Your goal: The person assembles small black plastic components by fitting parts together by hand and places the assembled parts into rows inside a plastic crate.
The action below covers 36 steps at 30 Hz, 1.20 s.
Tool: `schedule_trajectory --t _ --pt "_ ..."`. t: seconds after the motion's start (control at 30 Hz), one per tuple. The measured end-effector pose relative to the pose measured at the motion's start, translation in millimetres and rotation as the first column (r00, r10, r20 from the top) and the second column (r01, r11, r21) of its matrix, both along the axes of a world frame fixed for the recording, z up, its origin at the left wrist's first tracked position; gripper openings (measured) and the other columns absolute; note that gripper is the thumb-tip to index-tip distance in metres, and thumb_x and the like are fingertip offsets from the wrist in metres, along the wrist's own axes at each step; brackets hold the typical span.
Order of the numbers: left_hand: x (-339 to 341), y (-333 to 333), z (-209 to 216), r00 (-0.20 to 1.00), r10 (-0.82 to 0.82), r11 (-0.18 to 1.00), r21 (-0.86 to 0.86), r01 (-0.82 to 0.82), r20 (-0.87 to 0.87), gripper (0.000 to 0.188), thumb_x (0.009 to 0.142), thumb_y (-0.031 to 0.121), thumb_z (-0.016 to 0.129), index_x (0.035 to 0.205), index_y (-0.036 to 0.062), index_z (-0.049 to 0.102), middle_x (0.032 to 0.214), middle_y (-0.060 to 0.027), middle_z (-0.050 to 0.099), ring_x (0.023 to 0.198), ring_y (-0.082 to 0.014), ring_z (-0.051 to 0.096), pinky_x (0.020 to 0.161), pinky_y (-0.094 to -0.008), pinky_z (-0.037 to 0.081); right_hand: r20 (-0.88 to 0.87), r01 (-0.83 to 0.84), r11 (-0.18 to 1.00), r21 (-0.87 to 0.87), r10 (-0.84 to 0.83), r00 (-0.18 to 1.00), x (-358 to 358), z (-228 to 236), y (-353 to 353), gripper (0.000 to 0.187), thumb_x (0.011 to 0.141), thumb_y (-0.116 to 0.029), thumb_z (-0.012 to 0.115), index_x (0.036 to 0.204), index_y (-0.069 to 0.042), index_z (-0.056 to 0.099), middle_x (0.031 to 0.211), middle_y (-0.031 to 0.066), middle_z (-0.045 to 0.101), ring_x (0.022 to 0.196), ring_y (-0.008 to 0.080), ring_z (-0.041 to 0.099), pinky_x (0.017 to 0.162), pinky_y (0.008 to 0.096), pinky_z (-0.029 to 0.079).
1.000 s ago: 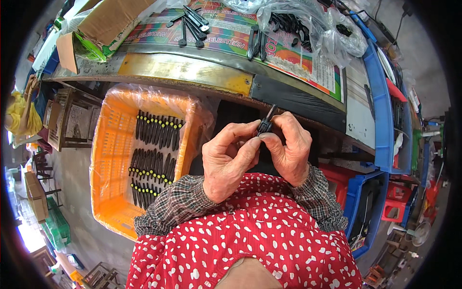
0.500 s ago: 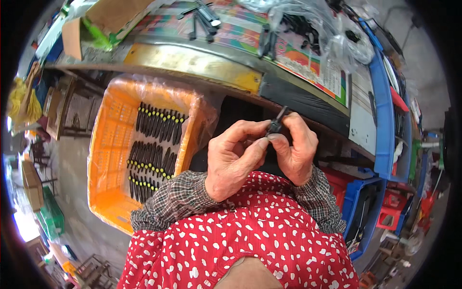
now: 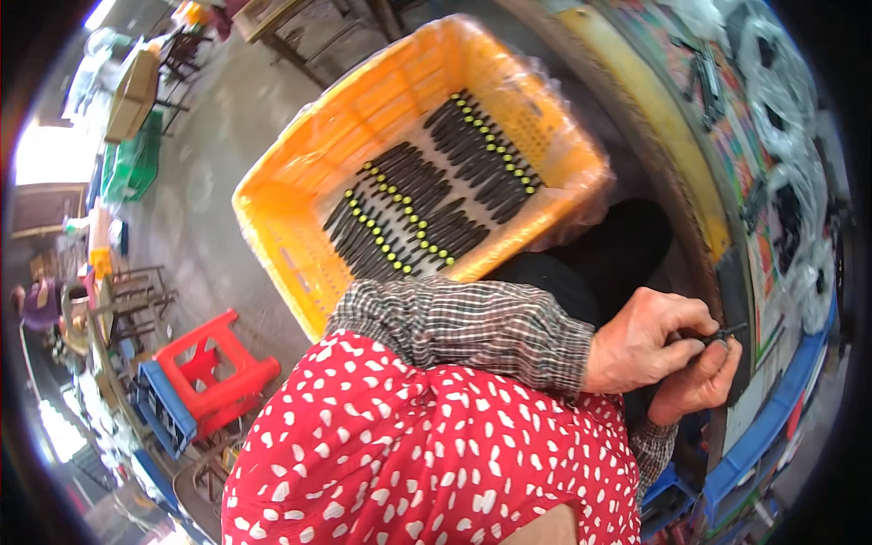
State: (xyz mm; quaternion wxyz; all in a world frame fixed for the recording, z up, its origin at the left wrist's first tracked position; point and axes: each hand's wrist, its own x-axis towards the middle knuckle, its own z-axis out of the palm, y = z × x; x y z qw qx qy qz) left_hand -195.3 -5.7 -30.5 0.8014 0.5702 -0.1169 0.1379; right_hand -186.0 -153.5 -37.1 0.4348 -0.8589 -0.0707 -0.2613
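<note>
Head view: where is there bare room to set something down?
Bare floor lies between the green crate, the red stool and the orange crate. Crowded: rows of black, yellow-dotted pieces cover much of its bottom; clear bags crowd the workbench.

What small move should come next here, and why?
Perhaps a slight turn of the dark piece: the left hand and right hand both seem to pinch it, well away from the crate, suggesting unfinished handwork.

The held part [image 3: 729, 331] is black, the crate [image 3: 381, 91] orange, the garment [image 3: 427, 445] white-spotted red
</note>
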Motion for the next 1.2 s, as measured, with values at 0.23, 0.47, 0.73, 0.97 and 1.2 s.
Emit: schedule_trajectory --t 0.23,0.47,0.73,0.97,1.2 --pt "5.3 23.6 -0.9 0.999 -0.016 0.996 -0.083 0.013 -0.032 0.019 0.074 0.003 0.062 0.091 -0.0027 0.058 0.077 -0.0132 0.061 0.068 -0.0192 0.061 0.06 -0.0274 0.048 -0.088 -0.12 0.973 0.196 0.14 0.986 6.9 3.5 25.1 0.033 0.097 -0.029 0.048 0.097 0.004 0.054 0.084 0.0059 0.055 0.071 0.0125 0.05 0.063 0.0251 0.042" --pt "-2.6 91.9 -31.9 0.946 0.018 0.991 0.134 0.026 -0.323 0.022 0.075 0.002 0.064 0.096 -0.0008 0.061 0.075 -0.0043 0.061 0.064 -0.01 0.058 0.056 -0.0242 0.048 -0.167 -0.304 0.953 -0.012 0.298 0.94 16.0 2.5 25.4 0.026 0.095 -0.025 0.053 0.091 0.001 0.053 0.08 -0.0005 0.046 0.065 0.0056 0.039 0.056 0.0193 0.032" --pt "-33.3 282.4 -185.4 0.622 0.688 0.584 0.794 -0.169 -0.374 0.017 0.076 0.006 0.066 0.089 -0.0039 0.064 0.073 -0.0084 0.065 0.064 -0.0121 0.061 0.06 -0.0264 0.051 -0.249 -0.321 0.939 -0.126 0.283 0.926 21.2 0.3 28.2 0.015 0.091 -0.011 0.057 0.086 0.002 0.051 0.076 0.0016 0.046 0.065 0.009 0.042 0.056 0.0209 0.036" --pt "-103.4 389.4 -259.0 0.123 0.933 0.317 0.935 0.159 -0.337 0.022 0.074 0.012 0.063 0.094 0.0039 0.069 0.094 -0.0161 0.067 0.09 -0.0303 0.064 0.082 -0.0377 0.05 -0.306 -0.369 0.905 -0.21 0.298 0.904 29.5 -2.9 32.7 0.013 0.088 -0.008 0.06 0.084 0.001 0.052 0.073 0.0041 0.047 0.064 0.0122 0.046 0.057 0.0233 0.038" --pt "-117.7 406.1 -277.3 -0.018 0.95 0.309 0.925 0.222 -0.313 0.019 0.08 0.009 0.06 0.096 0.0054 0.07 0.101 -0.018 0.065 0.094 -0.032 0.062 0.085 -0.039 0.049 -0.304 -0.4 0.864 -0.306 0.309 0.901 32.8 -2.2 38.6 0.012 0.087 -0.006 0.061 0.083 0.001 0.052 0.072 0.0058 0.049 0.062 0.0137 0.048 0.056 0.0247 0.039"
